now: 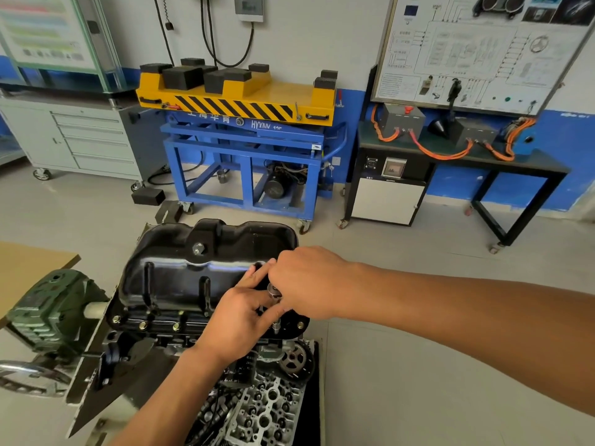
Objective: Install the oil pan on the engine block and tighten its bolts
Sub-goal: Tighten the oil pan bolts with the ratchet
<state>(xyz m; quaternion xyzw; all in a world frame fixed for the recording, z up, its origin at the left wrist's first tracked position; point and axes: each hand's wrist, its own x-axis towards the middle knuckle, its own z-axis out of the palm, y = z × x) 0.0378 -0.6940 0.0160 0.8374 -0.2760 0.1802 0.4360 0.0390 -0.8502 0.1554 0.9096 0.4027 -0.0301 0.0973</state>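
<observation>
The black oil pan (193, 262) sits upside-up on the engine block (180, 329), which hangs on a stand. Several brass-coloured bolts (143, 324) stand along the pan's near flange. At the pan's right near corner a chrome socket tool (274, 296) stands upright on the flange. My right hand (309, 281) grips the tool's top from above. My left hand (238, 320) curls round the tool's lower part, fingers beside the socket. The bolt under the socket is hidden.
A green gearbox (48, 313) with a chrome handwheel (29, 378) sits left of the engine. A cylinder head (257, 410) lies below. A blue and yellow lift cart (241, 140), a grey drawer cabinet (83, 140) and a black bench (450, 169) line the far wall.
</observation>
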